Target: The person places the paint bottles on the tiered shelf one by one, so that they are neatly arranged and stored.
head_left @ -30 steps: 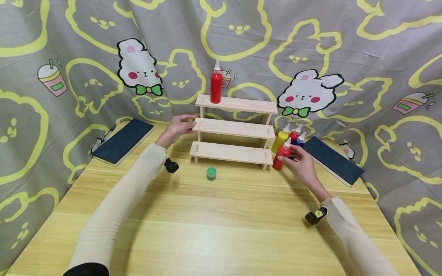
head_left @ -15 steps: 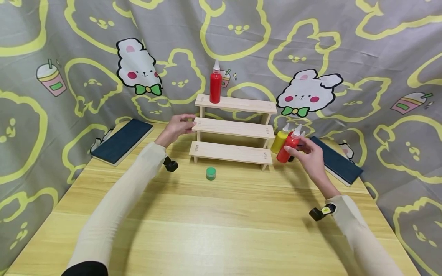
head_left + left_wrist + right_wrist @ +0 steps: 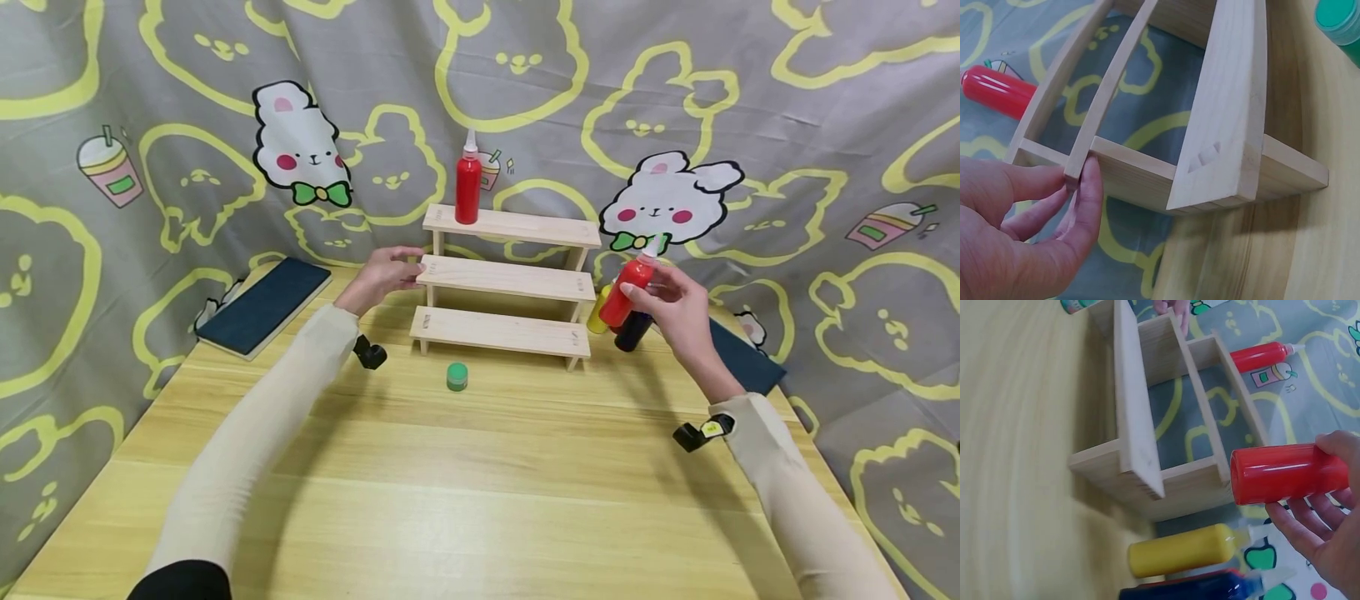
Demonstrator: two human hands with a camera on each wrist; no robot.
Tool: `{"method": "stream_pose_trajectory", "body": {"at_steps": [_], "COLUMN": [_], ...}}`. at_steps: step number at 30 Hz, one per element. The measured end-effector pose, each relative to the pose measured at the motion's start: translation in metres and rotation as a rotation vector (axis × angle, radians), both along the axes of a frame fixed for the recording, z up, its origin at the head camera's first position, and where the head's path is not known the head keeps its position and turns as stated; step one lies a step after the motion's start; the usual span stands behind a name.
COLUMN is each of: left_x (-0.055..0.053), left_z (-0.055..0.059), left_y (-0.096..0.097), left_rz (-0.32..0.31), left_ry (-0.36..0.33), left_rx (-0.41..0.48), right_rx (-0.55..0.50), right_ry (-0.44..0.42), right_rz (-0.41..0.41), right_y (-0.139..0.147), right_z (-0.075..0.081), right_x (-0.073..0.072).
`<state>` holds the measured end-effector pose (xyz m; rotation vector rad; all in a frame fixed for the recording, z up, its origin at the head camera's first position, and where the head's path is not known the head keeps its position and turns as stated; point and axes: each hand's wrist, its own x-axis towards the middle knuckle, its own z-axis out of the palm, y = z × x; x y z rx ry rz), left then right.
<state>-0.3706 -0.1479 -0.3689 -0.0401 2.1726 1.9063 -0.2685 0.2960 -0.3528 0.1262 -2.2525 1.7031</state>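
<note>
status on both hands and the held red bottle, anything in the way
Left hand pinching middle step's end. Right hand holding red bottle, tilted, above table. Possible obstacle: second red bottle, upright on top step's left end.

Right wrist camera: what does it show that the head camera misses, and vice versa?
Only the right wrist view shows the underside of the held red squeeze bottle. Only the head view shows that bottle's white nozzle, two dark-covered books and cream sleeves. Both show the right hand holding that bottle, the left hand at the three-tier wooden shelf, the red bottle on top, the yellow bottle and dark blue bottle.
</note>
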Motion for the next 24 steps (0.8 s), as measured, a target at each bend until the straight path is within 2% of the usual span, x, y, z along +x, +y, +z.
{"method": "stream_pose_trajectory", "body": {"at_steps": [8, 13, 17, 24], "left_x": [-0.002, -0.002, -0.001, -0.001], "left_z": [0.001, 0.0, 0.001, 0.003], "left_y": [0.003, 0.003, 0.002, 0.004], "left_rz": [0.016, 0.029, 0.029, 0.027], "left_ry": [-0.01, -0.012, -0.01, -0.014], "left_rx": [-0.026, -0.032, -0.036, -0.044], "right_rx": [0.024, 0.013, 0.038, -0.024], "right_ry": [0.028, 0.085, 0.099, 0.113], "right_rz": [-0.008, 0.043, 0.062, 0.114], "right_y": [-0.015, -0.027, -0.035, -0.046], "right_z": [0.019, 0.027, 0.032, 0.041], "right_x": [-0.018, -0.031, -0.039, -0.055]}}
